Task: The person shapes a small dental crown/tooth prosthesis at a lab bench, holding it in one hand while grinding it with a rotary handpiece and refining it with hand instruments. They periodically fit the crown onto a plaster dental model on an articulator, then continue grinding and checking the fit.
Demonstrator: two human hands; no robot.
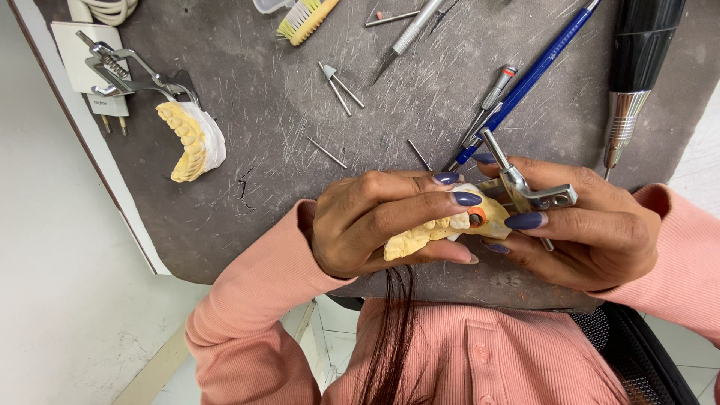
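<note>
Scratched grey mat [247, 247], both hands at its near edge.
Left hand [375, 225] and right hand [592, 229] clamp the yellow dental cast [424, 234]; the metal articulator arm [525, 187] could snap brittle plaster.

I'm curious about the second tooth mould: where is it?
In the head view, the second yellow dental cast lies upper left on the dark mat, beside a metal articulator frame.
</note>
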